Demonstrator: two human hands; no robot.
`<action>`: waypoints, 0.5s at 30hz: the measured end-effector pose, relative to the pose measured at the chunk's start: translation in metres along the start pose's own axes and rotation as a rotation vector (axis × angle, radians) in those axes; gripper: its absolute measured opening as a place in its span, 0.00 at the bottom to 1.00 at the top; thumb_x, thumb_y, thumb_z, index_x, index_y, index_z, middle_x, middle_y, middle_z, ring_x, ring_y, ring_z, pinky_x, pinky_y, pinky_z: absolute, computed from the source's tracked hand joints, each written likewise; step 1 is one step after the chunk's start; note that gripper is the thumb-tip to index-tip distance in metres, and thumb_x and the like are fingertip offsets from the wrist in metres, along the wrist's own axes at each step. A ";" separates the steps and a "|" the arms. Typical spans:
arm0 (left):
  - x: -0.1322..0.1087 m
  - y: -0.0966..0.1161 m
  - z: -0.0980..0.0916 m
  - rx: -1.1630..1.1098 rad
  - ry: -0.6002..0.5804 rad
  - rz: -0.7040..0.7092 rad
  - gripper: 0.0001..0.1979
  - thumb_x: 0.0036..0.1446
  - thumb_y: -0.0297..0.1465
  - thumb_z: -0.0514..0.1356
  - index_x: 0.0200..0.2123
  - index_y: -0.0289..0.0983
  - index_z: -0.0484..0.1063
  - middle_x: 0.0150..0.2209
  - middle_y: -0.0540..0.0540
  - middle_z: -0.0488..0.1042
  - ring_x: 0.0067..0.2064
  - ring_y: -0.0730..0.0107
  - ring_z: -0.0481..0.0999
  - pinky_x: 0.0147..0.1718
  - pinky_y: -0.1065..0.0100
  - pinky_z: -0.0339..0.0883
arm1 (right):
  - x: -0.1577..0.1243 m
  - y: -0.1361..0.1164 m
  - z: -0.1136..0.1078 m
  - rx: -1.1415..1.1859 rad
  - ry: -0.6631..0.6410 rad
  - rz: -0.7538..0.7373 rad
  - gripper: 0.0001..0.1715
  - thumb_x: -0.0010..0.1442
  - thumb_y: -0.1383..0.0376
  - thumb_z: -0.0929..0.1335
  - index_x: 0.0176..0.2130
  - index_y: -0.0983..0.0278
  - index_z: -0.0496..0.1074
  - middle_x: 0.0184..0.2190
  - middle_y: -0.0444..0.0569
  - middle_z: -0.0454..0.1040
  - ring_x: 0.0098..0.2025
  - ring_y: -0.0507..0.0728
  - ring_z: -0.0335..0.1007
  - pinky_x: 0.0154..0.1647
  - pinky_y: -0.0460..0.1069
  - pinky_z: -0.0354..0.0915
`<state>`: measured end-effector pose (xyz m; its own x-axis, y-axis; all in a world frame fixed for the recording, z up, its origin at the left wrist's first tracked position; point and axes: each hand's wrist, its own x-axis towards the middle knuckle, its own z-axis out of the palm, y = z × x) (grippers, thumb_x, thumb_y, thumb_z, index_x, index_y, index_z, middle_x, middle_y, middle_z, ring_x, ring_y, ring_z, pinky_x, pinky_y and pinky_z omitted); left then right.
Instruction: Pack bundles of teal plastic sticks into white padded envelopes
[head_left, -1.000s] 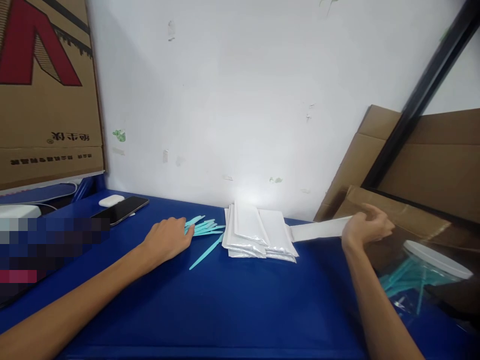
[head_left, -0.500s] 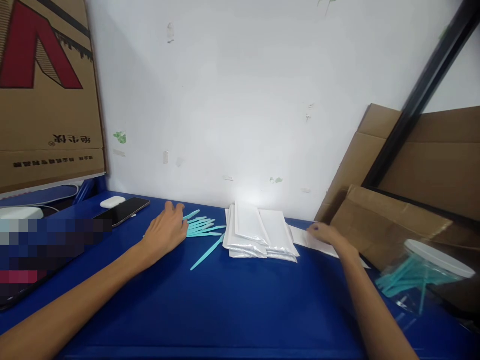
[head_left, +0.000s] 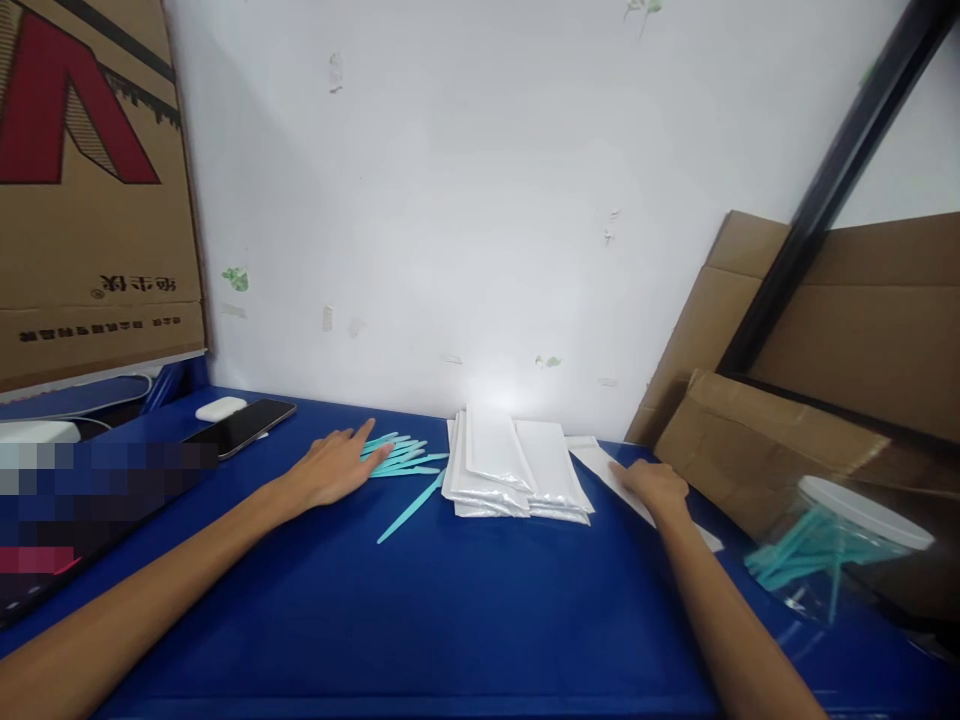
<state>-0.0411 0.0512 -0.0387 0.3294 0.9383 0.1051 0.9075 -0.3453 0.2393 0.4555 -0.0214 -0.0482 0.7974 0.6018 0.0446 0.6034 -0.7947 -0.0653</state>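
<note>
My left hand (head_left: pixel 335 468) lies flat on the blue table (head_left: pixel 465 610), fingers stretched out and touching a small heap of teal plastic sticks (head_left: pixel 401 456). One more teal stick (head_left: pixel 411 508) lies apart, nearer to me. A stack of white pouches (head_left: pixel 514 465) sits in the middle by the wall. My right hand (head_left: pixel 651 482) rests palm down, fingers flat, on a single long white pouch (head_left: pixel 600 462) lying to the right of the stack.
A clear jar (head_left: pixel 840 545) with a white lid and teal sticks inside lies at the right. Cardboard sheets (head_left: pixel 817 330) lean on the wall behind it. A phone (head_left: pixel 244 424) and a white earbud case (head_left: pixel 220 408) lie at the left, under a big cardboard box (head_left: pixel 90 180).
My right hand held the long white pouch up at the right, then brought it down onto the table beside the stack and now presses on it. My left hand flattened onto the teal sticks.
</note>
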 end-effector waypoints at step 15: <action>-0.023 0.051 0.015 0.172 0.134 0.098 0.28 0.62 0.44 0.46 0.55 0.33 0.70 0.50 0.29 0.70 0.52 0.42 0.68 0.48 0.50 0.61 | -0.076 -0.065 -0.030 0.170 0.061 -0.500 0.46 0.59 0.34 0.51 0.55 0.63 0.68 0.45 0.62 0.76 0.49 0.72 0.71 0.47 0.62 0.63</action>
<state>0.0017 0.0120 -0.0437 0.3906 0.8862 0.2492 0.9078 -0.4157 0.0552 0.3560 -0.0179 -0.0178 0.4143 0.8943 0.1691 0.9049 -0.3849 -0.1817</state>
